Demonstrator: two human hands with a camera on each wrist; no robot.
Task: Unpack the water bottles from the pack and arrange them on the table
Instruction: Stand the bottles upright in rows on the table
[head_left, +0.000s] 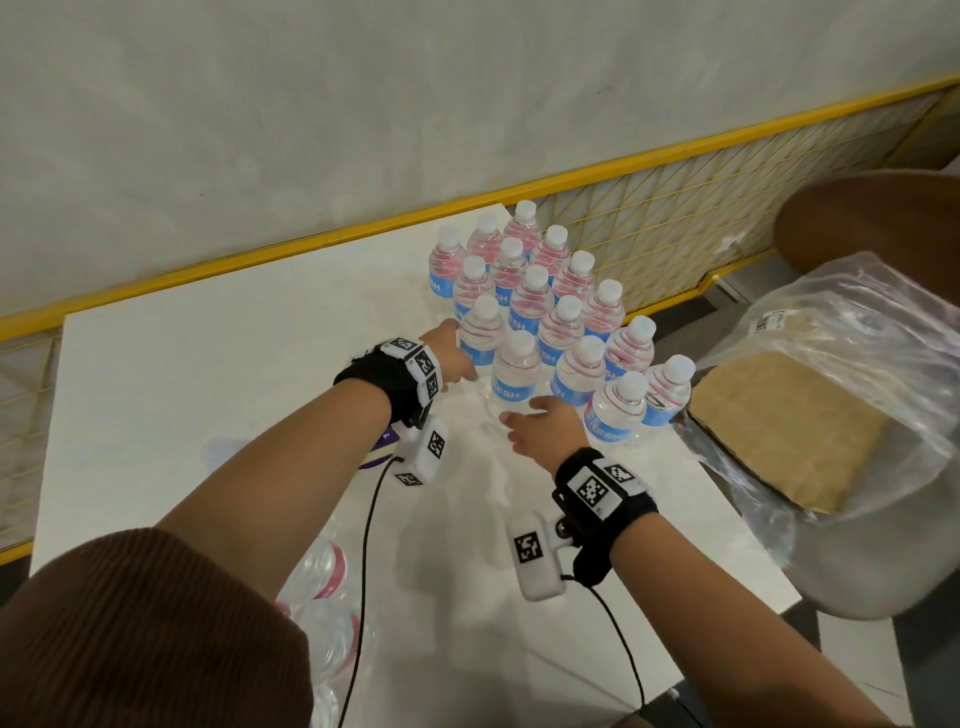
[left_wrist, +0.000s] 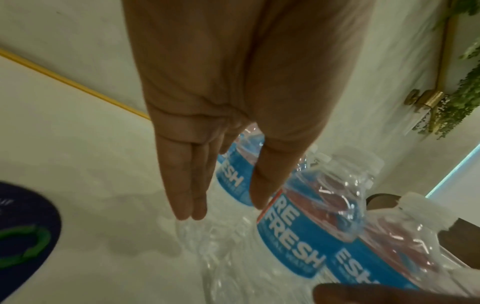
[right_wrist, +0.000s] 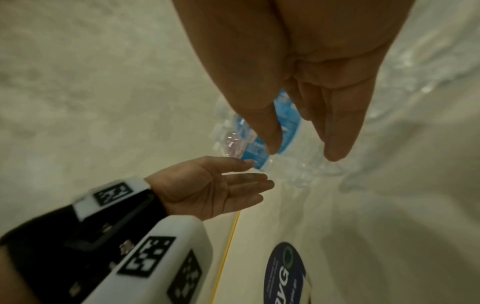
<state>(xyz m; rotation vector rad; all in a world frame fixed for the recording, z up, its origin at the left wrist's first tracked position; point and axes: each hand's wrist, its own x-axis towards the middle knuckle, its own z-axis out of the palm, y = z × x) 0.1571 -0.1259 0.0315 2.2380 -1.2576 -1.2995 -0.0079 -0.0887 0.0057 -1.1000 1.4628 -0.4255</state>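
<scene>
Several water bottles (head_left: 540, 291) with blue labels and white caps stand in rows at the back right of the white table (head_left: 208, 374). The nearest bottle (head_left: 514, 374) (left_wrist: 293, 236) (right_wrist: 289, 121) stands upright between my two hands. My left hand (head_left: 457, 358) (left_wrist: 223, 209) (right_wrist: 215, 187) is just left of it, fingers straight, holding nothing. My right hand (head_left: 535, 421) (right_wrist: 303, 154) hovers in front of its base, fingers straight and empty too. The torn pack (head_left: 327, 582) with more bottles lies at the table's near edge, partly hidden under my left arm.
Loose clear wrap (head_left: 493, 467) spreads over the table below my hands. A dark round sticker (left_wrist: 23, 226) (right_wrist: 285, 273) lies left of them. A clear bag with a cardboard sheet (head_left: 789, 426) sits on a seat to the right. A yellow mesh rail (head_left: 675, 228) runs behind the table.
</scene>
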